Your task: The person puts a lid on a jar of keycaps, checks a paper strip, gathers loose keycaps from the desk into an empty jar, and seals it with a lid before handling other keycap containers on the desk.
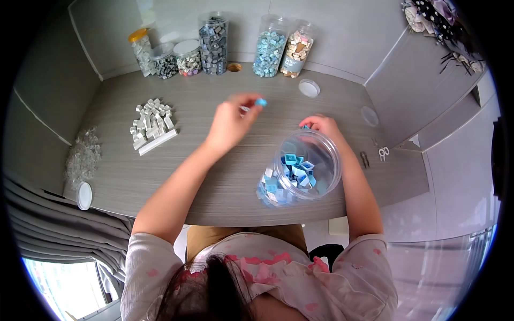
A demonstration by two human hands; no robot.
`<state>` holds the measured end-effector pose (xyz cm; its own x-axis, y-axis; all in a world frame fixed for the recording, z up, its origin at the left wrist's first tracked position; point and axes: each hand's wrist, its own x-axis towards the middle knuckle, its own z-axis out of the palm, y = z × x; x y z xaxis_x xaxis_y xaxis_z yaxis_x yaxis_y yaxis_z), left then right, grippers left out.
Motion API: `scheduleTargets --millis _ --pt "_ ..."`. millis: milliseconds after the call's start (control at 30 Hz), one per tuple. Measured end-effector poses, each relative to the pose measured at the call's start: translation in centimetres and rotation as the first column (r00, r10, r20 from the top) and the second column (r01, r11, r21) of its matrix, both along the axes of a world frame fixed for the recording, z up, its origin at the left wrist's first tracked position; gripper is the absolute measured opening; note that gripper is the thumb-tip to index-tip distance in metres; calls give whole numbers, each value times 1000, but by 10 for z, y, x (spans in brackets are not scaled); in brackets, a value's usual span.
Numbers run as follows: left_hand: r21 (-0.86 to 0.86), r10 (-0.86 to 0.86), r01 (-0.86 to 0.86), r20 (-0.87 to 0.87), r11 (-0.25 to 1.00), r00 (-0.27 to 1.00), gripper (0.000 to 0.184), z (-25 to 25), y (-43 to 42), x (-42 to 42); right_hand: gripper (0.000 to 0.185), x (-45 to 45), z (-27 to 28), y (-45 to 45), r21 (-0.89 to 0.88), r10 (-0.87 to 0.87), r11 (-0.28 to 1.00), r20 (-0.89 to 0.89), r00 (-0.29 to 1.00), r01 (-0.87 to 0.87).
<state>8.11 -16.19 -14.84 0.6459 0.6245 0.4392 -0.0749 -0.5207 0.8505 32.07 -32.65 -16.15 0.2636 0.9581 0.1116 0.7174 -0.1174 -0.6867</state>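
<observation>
A bright blue keycap (261,102) is pinched between the thumb and fingertips of my left hand (234,120), raised over the middle of the desk; something small and whitish shows under those fingers. My right hand (323,127) is at the far side of the open clear jar (334,171), its fingers curled and partly hidden by the rim. A bit of blue shows at its fingertips. Blue and white keycaps (294,171) lie inside the jar, which stands near the desk's front edge.
White keycaps (152,122) are heaped on the desk (225,182) at left, beside clear plastic pieces (83,155). Filled jars (214,45) line the back wall. Lids (309,88) lie around the desk. Small scissors (383,154) are at right.
</observation>
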Motion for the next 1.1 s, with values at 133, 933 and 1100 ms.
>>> scheduleTargets --millis 133,933,1100 --pt "-334 -222 419 493 844 841 35 67 -22 -26 28 7 -6 2 16 -80 996 -205 976 86" --pt "305 -321 270 130 913 938 82 85 -98 -64 22 0 8 5 375 -106 873 -477 872 311" --pt "-194 -335 366 173 910 926 125 37 -121 -48 21 -73 114 -39 707 369 698 -217 904 -115"
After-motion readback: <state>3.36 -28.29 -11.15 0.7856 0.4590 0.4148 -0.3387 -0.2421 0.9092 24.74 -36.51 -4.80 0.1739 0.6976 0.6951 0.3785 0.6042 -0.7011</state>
